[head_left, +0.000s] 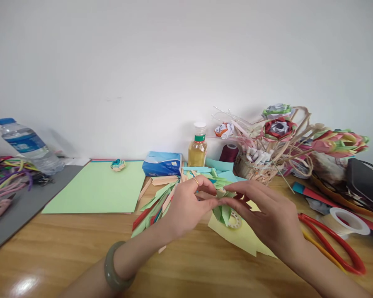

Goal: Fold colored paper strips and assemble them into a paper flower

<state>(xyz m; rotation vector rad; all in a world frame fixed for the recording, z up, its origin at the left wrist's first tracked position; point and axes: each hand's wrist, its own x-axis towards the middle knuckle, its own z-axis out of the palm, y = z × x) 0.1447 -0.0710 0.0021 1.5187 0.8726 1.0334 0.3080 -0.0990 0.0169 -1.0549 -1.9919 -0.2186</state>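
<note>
Left hand [183, 209] and right hand [270, 219] meet at centre, thumbs and fingertips drawn together, pinching a small pale-green paper piece [223, 193] between them. Its exact form cannot be read; fingers cover much of it. Piece is above the surface [90, 252], right of the pile of folded paper strips [157, 196] (green, red, peach, blue).

Beneath the right hand: yellow paper [233, 238], partly covered, with a pale ring-shaped item [235, 220] at its far part.

Far side, left to right: blue tissue pack [162, 164], bottle of yellow liquid [197, 152], maroon thread spool [229, 153], container of paper flowers [255, 167].

Left: large light-green sheet [96, 192] with a small folded paper flower [117, 165] resting on its far part; water bottle [31, 145] farther left, tilted in view.

Right: red-handled tool [338, 244], near a white-rimmed spool [346, 222].
</note>
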